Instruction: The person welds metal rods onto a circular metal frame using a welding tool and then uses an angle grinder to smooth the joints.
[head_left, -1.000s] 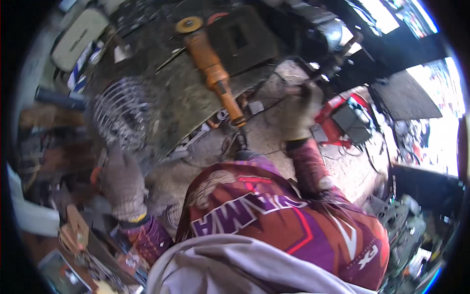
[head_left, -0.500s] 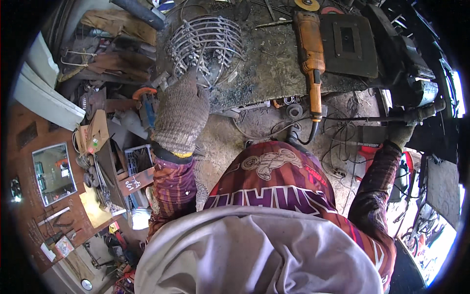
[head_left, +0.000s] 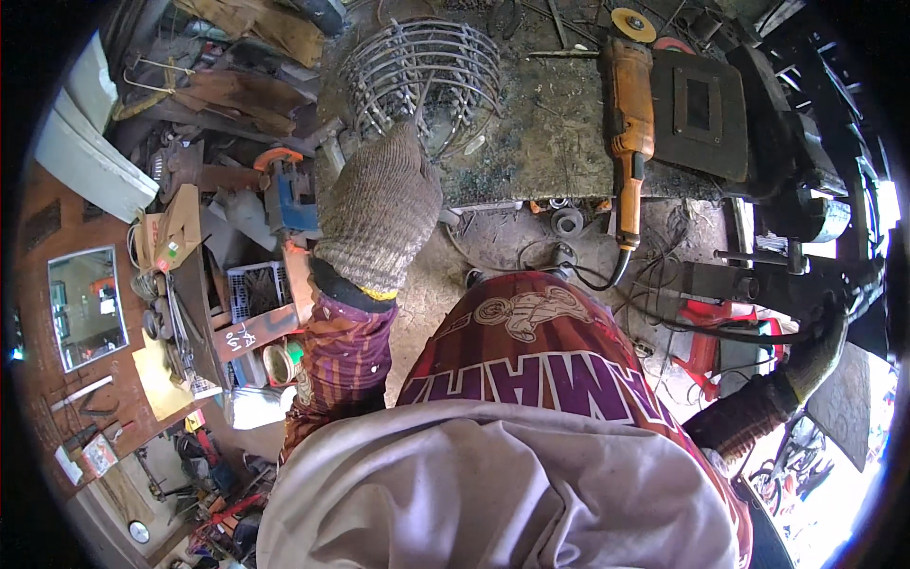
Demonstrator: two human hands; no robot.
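Note:
A knitted grey-brown glove covers my left hand (head_left: 384, 204), closed at the near edge of the bench. From its fingertips a thin rod (head_left: 423, 102) sticks out toward a round cage of bent metal bars (head_left: 425, 71). My right hand (head_left: 823, 353), also gloved, is far out to the right, its fingers partly hidden in shadow. It is closed around the dark handle end of a black cable (head_left: 739, 334); the tool's exact kind cannot be made out.
On the bench (head_left: 555, 104) lie an orange angle grinder (head_left: 630, 123) and a dark welding shield (head_left: 700, 114). A blue-and-orange machine (head_left: 289, 194) and a crate (head_left: 258, 289) stand left. Cables trail over the floor, near a red frame (head_left: 701, 351).
My right hand has moved outward and nearer to me, drawing the black cable lower. My left hand stays by the cage. The whole view has shifted slightly.

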